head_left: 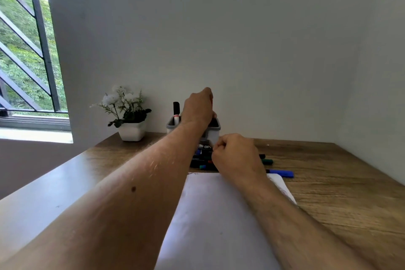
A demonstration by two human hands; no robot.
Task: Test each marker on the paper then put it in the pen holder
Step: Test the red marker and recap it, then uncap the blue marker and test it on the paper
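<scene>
My left hand (198, 108) is stretched out over the pen holder (213, 128), a small grey box with rounded corners and a darker rim, standing at the back of the table (341, 184) near the wall. My fingers are curled round a red marker (211, 103), of which only a thin sliver shows at the edge of my fist, just above the holder's opening. One marker (176, 112) already stands upright in the left side of the holder, black cap up, with a white barrel and a red band.

My right hand (235, 153) is bunched into a loose fist over the marker box (202, 155), a dark pack with white lettering; whether it grips anything I cannot tell (the fingertips are tucked out of sight). Past it lie loose markers, dark and green-capped (267, 161), and a blue marker (281, 173) lies just beyond the paper's far corner.

The paper (217, 221), smooth and white, lies flat between my forearms on the grained wooden tabletop. A square white pot of white flowers (131, 130) stands left of the holder.
</scene>
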